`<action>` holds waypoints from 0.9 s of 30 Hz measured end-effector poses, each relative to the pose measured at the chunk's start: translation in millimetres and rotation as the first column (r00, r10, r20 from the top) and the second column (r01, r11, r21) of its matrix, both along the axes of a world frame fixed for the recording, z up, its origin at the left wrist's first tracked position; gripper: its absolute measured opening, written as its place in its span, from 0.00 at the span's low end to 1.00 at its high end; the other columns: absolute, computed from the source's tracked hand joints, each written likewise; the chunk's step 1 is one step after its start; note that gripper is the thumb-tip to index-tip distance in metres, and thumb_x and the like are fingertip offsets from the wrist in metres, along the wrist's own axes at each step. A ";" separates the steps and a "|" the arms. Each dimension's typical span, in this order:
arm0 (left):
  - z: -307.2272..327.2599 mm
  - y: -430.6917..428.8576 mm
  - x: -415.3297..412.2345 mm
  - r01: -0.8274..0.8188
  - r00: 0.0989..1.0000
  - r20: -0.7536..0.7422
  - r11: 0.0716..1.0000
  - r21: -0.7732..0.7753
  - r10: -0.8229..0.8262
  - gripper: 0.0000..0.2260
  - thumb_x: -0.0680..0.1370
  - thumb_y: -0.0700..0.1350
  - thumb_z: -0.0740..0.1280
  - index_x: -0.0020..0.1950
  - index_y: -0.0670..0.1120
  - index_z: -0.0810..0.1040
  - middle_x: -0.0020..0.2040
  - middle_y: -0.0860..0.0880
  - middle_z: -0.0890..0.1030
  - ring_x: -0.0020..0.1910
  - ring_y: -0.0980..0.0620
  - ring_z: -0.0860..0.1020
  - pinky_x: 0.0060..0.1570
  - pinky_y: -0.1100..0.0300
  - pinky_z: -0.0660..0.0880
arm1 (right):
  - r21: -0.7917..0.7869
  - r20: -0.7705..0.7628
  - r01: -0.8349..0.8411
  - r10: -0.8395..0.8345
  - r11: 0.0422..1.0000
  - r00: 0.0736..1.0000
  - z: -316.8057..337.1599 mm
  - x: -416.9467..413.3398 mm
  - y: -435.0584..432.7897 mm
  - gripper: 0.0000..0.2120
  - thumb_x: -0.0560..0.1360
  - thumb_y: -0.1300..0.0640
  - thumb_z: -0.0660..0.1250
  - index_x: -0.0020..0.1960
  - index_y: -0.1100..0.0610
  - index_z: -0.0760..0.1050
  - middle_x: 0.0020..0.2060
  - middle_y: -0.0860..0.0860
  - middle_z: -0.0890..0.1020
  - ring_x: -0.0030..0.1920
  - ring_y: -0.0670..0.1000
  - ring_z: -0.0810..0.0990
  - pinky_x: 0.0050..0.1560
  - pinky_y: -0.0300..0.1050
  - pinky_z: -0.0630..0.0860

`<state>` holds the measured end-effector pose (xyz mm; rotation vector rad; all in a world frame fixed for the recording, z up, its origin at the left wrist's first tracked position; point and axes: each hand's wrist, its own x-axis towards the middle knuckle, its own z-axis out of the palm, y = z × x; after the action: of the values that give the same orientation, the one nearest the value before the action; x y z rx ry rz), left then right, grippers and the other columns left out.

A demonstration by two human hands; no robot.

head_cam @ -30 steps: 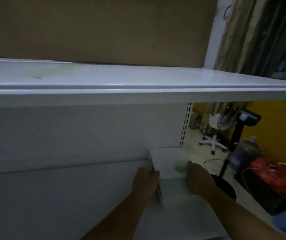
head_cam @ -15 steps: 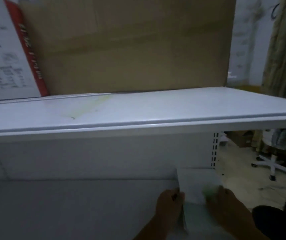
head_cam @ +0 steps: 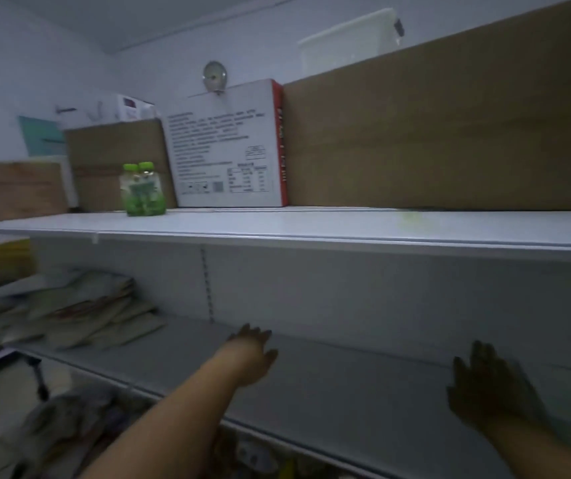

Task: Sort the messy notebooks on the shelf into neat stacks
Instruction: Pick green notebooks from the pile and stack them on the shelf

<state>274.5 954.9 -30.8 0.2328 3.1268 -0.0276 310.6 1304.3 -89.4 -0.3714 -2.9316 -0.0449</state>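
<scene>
Hand poses: left hand [head_cam: 251, 354] stretched forward over lower shelf [head_cam: 346, 392], fingers loose, empty; right hand [head_cam: 488, 385] spread above it, empty, blurred. White box [head_cam: 222, 146] on upper shelf [head_cam: 311, 226], print unreadable. Notebooks [head_cam: 80, 311] pale, in messy slanted pile at lower shelf's far left, apart from hands

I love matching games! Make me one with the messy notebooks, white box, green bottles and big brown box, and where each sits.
1 messy notebooks
2 white box
3 green bottles
4 big brown box

A upper shelf, in front of the smaller brown box
B lower shelf, left end
C upper shelf, right end
D upper shelf, between both brown boxes

Pairs: 1-B, 2-D, 3-A, 4-C.
</scene>
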 end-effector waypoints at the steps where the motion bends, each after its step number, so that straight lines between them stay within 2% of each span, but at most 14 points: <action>1: 5.0 -35.5 4.8 -0.059 0.998 -0.024 0.998 -0.002 0.059 0.28 0.82 0.58 0.49 0.78 0.47 0.49 0.79 0.47 0.50 0.77 0.46 0.47 0.75 0.49 0.50 | -0.019 0.088 -0.091 0.092 0.996 0.992 12.1 1.8 -54.7 0.29 0.80 0.46 0.49 0.77 0.57 0.50 0.76 0.62 0.41 0.76 0.61 0.41 0.76 0.55 0.45; 4: 8.9 -120.4 24.8 -0.152 0.988 -0.017 0.988 -0.006 0.152 0.29 0.81 0.60 0.50 0.78 0.48 0.50 0.79 0.46 0.48 0.77 0.45 0.46 0.75 0.46 0.49 | -0.124 0.146 -0.425 0.440 0.897 0.886 16.5 -0.3 -187.9 0.30 0.80 0.47 0.54 0.77 0.53 0.48 0.76 0.59 0.40 0.76 0.58 0.40 0.76 0.52 0.43; 8: 8.6 -185.2 44.0 -0.168 0.986 0.005 0.985 0.030 0.168 0.28 0.81 0.60 0.49 0.78 0.49 0.53 0.79 0.47 0.49 0.77 0.48 0.45 0.75 0.46 0.46 | -0.138 0.217 -0.635 0.649 0.760 0.729 23.0 2.2 -296.7 0.30 0.79 0.49 0.57 0.77 0.51 0.48 0.77 0.55 0.42 0.77 0.57 0.42 0.75 0.52 0.46; 14: 9.2 -259.7 35.4 -0.224 0.975 -0.001 0.975 0.008 0.224 0.27 0.81 0.59 0.50 0.78 0.49 0.53 0.79 0.47 0.49 0.77 0.49 0.44 0.75 0.48 0.45 | -0.142 0.277 -0.720 0.726 0.679 0.630 28.4 -29.3 -385.2 0.32 0.79 0.48 0.57 0.77 0.53 0.47 0.77 0.56 0.46 0.77 0.58 0.45 0.75 0.52 0.49; 18: 7.1 -308.6 10.3 -0.269 0.963 0.033 0.963 0.007 0.269 0.28 0.81 0.61 0.49 0.78 0.51 0.52 0.79 0.48 0.48 0.77 0.50 0.43 0.75 0.46 0.43 | -0.101 0.202 -0.792 0.792 0.602 0.576 22.2 -80.1 -437.9 0.32 0.79 0.48 0.57 0.77 0.52 0.46 0.77 0.55 0.46 0.77 0.56 0.44 0.75 0.51 0.48; 22: 18.8 -361.3 -19.3 -0.347 0.937 0.043 0.938 -0.016 0.348 0.29 0.80 0.62 0.48 0.78 0.51 0.52 0.79 0.49 0.48 0.77 0.50 0.43 0.74 0.45 0.42 | -0.127 0.200 -0.847 0.850 0.516 0.488 24.4 -130.8 -500.3 0.30 0.80 0.51 0.54 0.77 0.51 0.44 0.77 0.54 0.43 0.77 0.55 0.40 0.76 0.51 0.44; 24: 28.5 -387.0 -31.9 -0.378 0.925 0.028 0.926 -0.022 0.379 0.28 0.80 0.62 0.48 0.78 0.51 0.52 0.79 0.49 0.47 0.77 0.50 0.42 0.74 0.45 0.42 | -0.124 0.213 -0.861 0.860 0.494 0.463 29.3 -154.3 -531.8 0.30 0.80 0.49 0.54 0.77 0.51 0.44 0.77 0.55 0.42 0.77 0.56 0.41 0.75 0.51 0.45; 27: 32.8 -427.1 -46.5 -0.415 0.910 -0.026 0.910 0.008 0.415 0.27 0.80 0.61 0.48 0.78 0.53 0.52 0.79 0.50 0.49 0.77 0.51 0.43 0.75 0.46 0.42 | -0.073 0.148 -0.892 0.889 0.447 0.433 29.8 -192.9 -579.1 0.30 0.80 0.47 0.54 0.77 0.52 0.46 0.77 0.57 0.46 0.77 0.57 0.45 0.75 0.53 0.49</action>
<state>227.9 527.8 2.0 -0.4396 3.1286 -0.0246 117.7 725.2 -59.6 1.3007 -2.8458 0.0553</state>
